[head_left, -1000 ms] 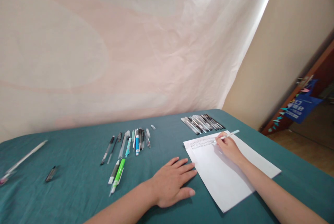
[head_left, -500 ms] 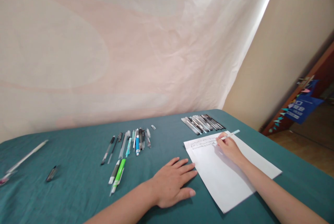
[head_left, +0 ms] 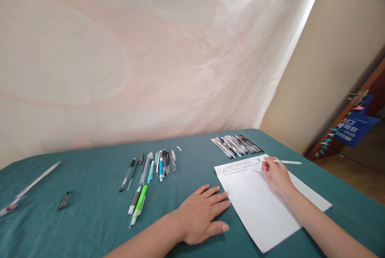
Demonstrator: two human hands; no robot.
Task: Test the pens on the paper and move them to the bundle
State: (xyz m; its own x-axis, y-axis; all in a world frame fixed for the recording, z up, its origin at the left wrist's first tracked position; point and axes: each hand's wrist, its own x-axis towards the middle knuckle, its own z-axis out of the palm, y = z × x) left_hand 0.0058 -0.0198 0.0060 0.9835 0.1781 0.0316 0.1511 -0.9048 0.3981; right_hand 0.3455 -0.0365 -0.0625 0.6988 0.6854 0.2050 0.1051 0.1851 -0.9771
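Note:
Between the fingers of my right hand is a slim pen with a pale barrel; its tip points left, just over the paper. Under that hand lies a white sheet of paper, with a few lines of small dark handwriting near its top edge. My left hand rests palm down on the cloth, fingers spread, its fingertips at the paper's left edge. Left of it lie a green pen and a grey and white pen.
A green cloth covers the table. Behind the paper lies a neat row of pens. Several loose pens, one blue and white, lie at centre left. Farther left are a pen cap and a long white pen. A pale curtain hangs behind.
My right hand has moved right and lifted a little from the writing, and the pen has swung flatter. My left hand stays flat. The whole view has shifted slightly.

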